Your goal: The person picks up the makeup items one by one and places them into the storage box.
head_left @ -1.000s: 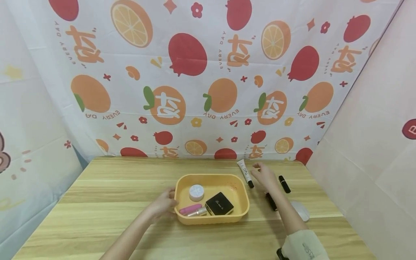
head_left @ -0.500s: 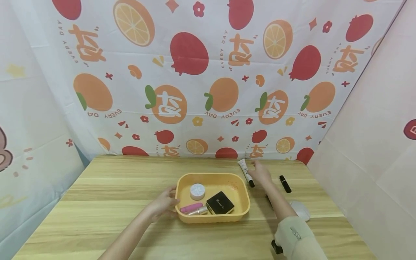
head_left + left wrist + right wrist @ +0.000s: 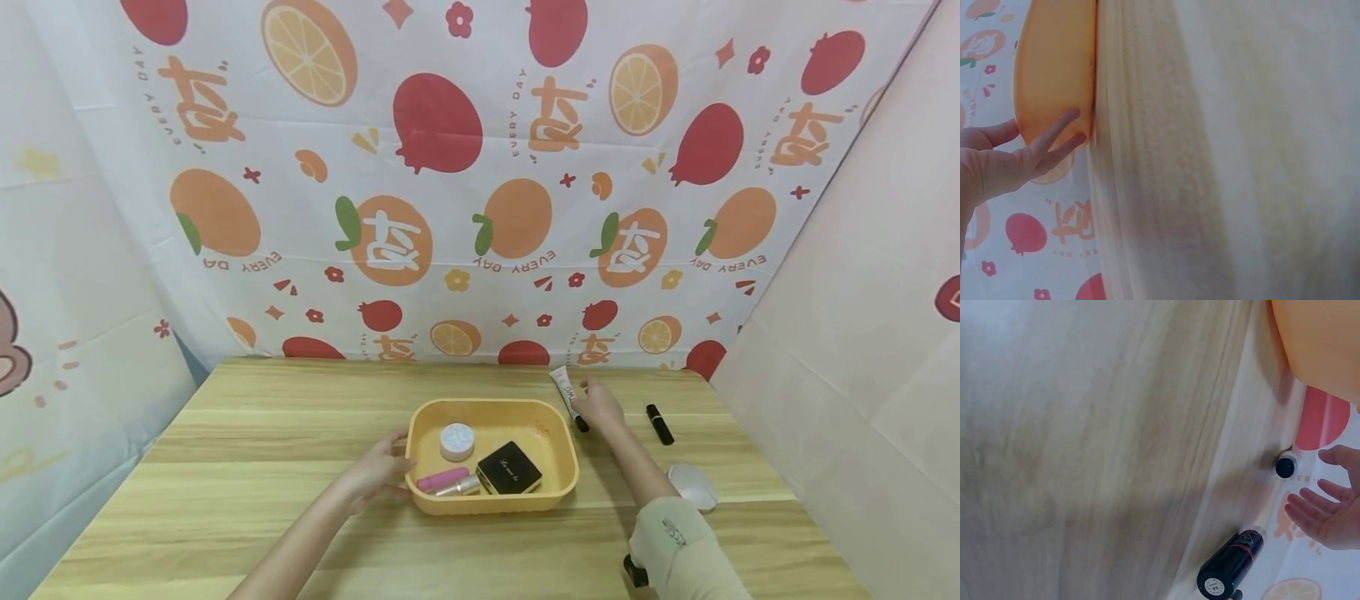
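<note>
My left hand (image 3: 378,471) holds the left end of a yellow plastic tray (image 3: 491,505). In the left wrist view its thumb is at the rim and two fingers lie against the outer wall. Inside the tray are a round white tin (image 3: 457,440), a pink tube (image 3: 442,478), a silvery lipstick-like tube (image 3: 459,487) and a black square box (image 3: 510,468). My right hand (image 3: 600,407) hovers beside a white squeeze tube with a black cap (image 3: 562,382). In the right wrist view my right hand (image 3: 1332,509) has extended fingers and a gap from that tube's cap (image 3: 1285,465).
On the right of the wooden table (image 3: 300,425) lie a slim black tube (image 3: 660,425) and a pale oval object (image 3: 693,487). A dark bottle (image 3: 1229,565) shows in the right wrist view. A fruit-print cloth (image 3: 480,125) hangs along the back.
My right hand has come down and closer to the white squeeze tube. The right forearm has shifted left and covers a dark bottle seen earlier. My left hand and the tray stay put.
</note>
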`<state>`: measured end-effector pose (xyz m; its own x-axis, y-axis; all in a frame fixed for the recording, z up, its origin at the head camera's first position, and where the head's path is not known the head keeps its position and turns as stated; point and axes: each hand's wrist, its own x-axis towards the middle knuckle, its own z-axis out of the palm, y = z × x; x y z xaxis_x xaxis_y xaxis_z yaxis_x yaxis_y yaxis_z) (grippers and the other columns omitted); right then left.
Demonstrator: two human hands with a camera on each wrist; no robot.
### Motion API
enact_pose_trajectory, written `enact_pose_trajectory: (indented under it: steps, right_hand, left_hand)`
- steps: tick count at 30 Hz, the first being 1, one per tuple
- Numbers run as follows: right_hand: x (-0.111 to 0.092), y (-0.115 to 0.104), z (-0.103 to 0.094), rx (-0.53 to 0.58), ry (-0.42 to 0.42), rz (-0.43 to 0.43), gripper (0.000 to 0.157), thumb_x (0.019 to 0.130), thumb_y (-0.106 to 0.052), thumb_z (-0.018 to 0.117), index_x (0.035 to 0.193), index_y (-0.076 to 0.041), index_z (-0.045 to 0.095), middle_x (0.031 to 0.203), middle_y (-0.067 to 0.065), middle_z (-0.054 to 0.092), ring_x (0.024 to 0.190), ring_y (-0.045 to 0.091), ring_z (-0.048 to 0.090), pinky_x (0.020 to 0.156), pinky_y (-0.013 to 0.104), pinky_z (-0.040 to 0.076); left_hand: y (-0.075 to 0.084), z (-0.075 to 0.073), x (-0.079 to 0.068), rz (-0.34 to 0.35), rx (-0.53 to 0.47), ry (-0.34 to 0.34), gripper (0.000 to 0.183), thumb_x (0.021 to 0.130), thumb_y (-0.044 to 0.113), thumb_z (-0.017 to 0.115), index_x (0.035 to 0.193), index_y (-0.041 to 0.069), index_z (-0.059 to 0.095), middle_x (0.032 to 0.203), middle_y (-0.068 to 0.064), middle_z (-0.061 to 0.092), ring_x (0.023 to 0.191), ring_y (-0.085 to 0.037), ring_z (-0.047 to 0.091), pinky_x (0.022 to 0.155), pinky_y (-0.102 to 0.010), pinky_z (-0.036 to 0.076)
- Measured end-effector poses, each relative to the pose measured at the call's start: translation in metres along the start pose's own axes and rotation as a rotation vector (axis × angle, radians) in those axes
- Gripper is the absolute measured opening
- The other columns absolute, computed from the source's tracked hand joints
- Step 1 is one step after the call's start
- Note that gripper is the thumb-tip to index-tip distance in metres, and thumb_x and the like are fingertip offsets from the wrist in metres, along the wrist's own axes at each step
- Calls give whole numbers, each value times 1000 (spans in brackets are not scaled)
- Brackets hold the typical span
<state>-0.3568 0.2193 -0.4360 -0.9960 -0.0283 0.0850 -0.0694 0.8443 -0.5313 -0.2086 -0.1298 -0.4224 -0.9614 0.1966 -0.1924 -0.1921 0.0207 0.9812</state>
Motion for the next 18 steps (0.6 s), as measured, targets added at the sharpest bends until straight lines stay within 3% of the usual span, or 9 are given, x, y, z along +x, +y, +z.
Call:
enact_pose_trajectory:
  steps: [9,18]
  right_hand:
    - [1,2,7,-25,7,-4,48,81,-13,65,121,6,48,117,23,56,99,36,55,81,48,47]
    - [1,4,12,-34,20,0,46,79,-12,66,118,5,49,97,20,60,83,32,57,69,45,49]
  left_hand:
    - [1,-3,0,1,2,-21,58,88,-6,45,138,-12,16,132,-41,22,111,-53,40,74,-52,51]
    - [-3,-5,-1,4,10,-41,60,87,-4,47,138,-11,18,132,-41,25,112,-52,40,77,-51,50]
